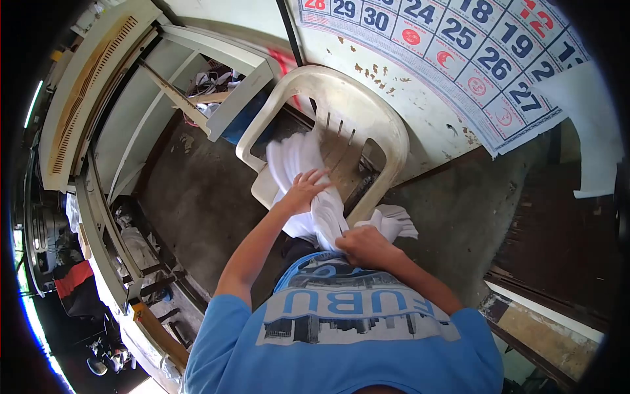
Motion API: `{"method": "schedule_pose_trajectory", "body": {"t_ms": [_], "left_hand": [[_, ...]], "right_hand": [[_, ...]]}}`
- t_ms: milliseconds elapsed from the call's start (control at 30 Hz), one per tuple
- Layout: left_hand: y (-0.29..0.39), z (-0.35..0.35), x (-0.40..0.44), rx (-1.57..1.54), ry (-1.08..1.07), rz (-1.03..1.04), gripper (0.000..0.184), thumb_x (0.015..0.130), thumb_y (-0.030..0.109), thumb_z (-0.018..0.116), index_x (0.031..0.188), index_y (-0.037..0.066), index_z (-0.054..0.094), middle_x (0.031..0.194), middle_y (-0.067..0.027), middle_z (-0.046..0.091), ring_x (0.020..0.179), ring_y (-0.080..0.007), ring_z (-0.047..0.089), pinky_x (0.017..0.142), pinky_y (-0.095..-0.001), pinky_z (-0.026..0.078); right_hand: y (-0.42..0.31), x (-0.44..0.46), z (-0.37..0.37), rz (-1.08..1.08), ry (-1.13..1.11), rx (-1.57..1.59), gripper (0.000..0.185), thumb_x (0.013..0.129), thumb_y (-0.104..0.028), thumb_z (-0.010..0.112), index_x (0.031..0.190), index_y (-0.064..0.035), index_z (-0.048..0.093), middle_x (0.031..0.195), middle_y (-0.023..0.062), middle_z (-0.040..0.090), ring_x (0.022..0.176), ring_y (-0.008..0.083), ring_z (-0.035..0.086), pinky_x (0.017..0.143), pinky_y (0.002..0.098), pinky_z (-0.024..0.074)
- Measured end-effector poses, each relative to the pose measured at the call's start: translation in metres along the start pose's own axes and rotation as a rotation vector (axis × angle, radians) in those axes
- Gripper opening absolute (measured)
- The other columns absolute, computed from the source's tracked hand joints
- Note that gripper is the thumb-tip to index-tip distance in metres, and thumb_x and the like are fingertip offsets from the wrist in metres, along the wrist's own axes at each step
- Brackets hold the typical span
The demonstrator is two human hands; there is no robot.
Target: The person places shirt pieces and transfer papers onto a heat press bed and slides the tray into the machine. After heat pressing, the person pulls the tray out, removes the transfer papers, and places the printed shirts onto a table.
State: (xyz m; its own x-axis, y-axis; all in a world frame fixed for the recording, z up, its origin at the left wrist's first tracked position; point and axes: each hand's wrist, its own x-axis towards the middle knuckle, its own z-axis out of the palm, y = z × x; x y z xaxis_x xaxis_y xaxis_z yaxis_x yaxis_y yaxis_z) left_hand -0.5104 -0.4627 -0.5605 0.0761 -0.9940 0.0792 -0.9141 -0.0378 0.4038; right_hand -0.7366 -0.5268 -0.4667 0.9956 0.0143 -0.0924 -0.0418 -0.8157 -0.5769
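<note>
A long bundle of white cloth (326, 211) lies in folds between the plastic chair (387, 118) and the front of my blue shirt. My left hand (306, 192) rests on the upper part of the cloth, its fingers apart. Lower down, my right hand (365, 245) is closed around a gathered part of the cloth, near my waist. The cloth's far end reaches over the chair seat and is slightly blurred. Another end fans out to the right, just beyond my right hand.
A large calendar (453, 39) hangs on the wall at the upper right. At the left stands a worn cabinet (147, 98) with an open drawer (246, 88) holding small items. Dark floor (190, 177) shows left of the chair; a wooden panel (558, 230) is at the right.
</note>
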Motion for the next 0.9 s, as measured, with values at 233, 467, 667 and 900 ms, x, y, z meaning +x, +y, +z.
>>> {"method": "schedule_pose_trajectory", "body": {"t_ms": [233, 467, 667, 900], "left_hand": [[0.007, -0.008, 0.007, -0.233, -0.464, 0.182, 0.022, 0.062, 0.01, 0.061, 0.084, 0.008, 0.058, 0.075, -0.015, 0.058, 0.079, -0.0353, 0.056, 0.068, -0.042, 0.043], [0.07, -0.167, 0.045, -0.233, -0.562, 0.228, 0.024, 0.062, 0.014, 0.065, 0.085, 0.007, 0.059, 0.073, -0.0126, 0.059, 0.073, -0.0328, 0.056, 0.067, -0.0404, 0.043], [0.02, -0.18, 0.106, -0.034, -0.07, -0.042, 0.045, 0.066, 0.01, 0.07, 0.109, 0.01, 0.057, 0.087, -0.0151, 0.062, 0.08, -0.0309, 0.059, 0.071, -0.0324, 0.046], [-0.021, -0.081, 0.021, -0.269, -0.119, -0.091, 0.034, 0.075, 0.012, 0.065, 0.107, 0.004, 0.055, 0.113, -0.013, 0.054, 0.107, -0.0265, 0.049, 0.091, -0.0337, 0.037]], "right_hand": [[0.026, -0.058, -0.039, 0.144, 0.033, -0.024, 0.011, 0.064, -0.01, 0.059, 0.072, -0.0061, 0.054, 0.07, 0.0114, 0.056, 0.068, 0.0294, 0.058, 0.059, 0.0397, 0.0451], [0.01, -0.071, -0.162, 0.098, 0.18, -0.083, 0.013, 0.062, -0.008, 0.06, 0.074, -0.0076, 0.055, 0.07, 0.011, 0.054, 0.067, 0.0296, 0.056, 0.06, 0.0391, 0.044], [0.082, -0.005, -0.217, 0.135, 0.691, -0.674, 0.028, 0.07, -0.003, 0.055, 0.098, -0.0079, 0.059, 0.094, 0.0117, 0.056, 0.09, 0.0293, 0.053, 0.078, 0.0399, 0.0411], [0.189, -0.001, -0.014, 0.442, 0.676, -0.309, 0.019, 0.074, -0.005, 0.05, 0.091, -0.0044, 0.06, 0.088, 0.015, 0.057, 0.087, 0.0311, 0.055, 0.076, 0.0425, 0.0434]]}}
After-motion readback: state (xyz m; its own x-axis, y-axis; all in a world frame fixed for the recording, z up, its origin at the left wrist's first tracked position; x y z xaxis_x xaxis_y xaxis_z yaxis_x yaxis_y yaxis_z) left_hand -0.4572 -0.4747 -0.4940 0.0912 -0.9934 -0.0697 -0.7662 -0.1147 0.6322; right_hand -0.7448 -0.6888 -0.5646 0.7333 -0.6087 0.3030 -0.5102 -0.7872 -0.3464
